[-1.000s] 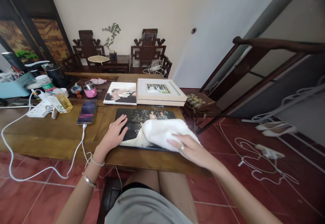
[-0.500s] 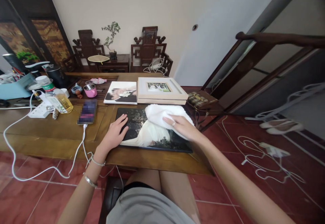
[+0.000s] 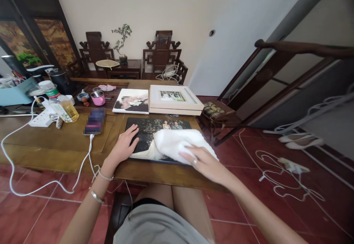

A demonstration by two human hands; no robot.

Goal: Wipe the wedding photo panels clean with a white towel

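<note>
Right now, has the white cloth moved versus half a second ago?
Yes, toward the person: against the dark photo panel, the white cloth went from overlapping the far edge to covering the near right part, right hand on it.

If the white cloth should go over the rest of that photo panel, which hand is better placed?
Probably the right hand, which holds the white cloth over part of the photo panel. The left hand rests on the panel's left edge and holds no cloth.
</note>
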